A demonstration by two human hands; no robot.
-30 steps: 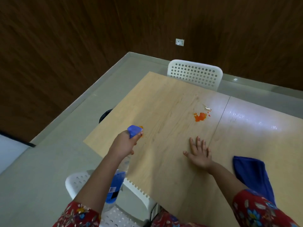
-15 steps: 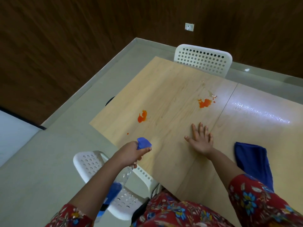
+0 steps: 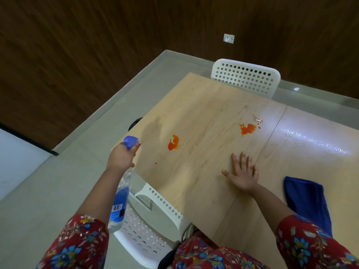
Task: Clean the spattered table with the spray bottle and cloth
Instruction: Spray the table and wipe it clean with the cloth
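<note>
Pale wood-grain table (image 3: pixel 204 105), two panels joined by a thin seam, glossy under the light on the right panel.

Spatter, item one: an orange blot (image 3: pixel 173 143) on the left panel with fine specks around it and one small drop (image 3: pixel 156 163) nearer the person. Spatter, item two: a second orange blot (image 3: pixel 247 129) farther off, close to the seam, with a few red dots and a clear wet smear beside it.

Spray bottle (image 3: pixel 120 200): clear plastic, part full of blue liquid, blue label with a barcode, blue spray head. It is held tilted just past the table's left edge, above the near white chair (image 3: pixel 147 226), base toward the person and head toward the nearer blot. The left hand (image 3: pixel 121 158) grips its neck, fingers curled round below the head, one fingertip showing at the front.

Right hand (image 3: pixel 243 174): flat on the table, palm down, fingers straight and close together, thumb held out to the side.

Cloth (image 3: pixel 308 199): dark blue, folded, lying on the right panel beside the right forearm, apart from the hand.

Second perforated white chair (image 3: pixel 245 78) at the far edge; a wall socket (image 3: pixel 228 38) on the dark wood wall.
</note>
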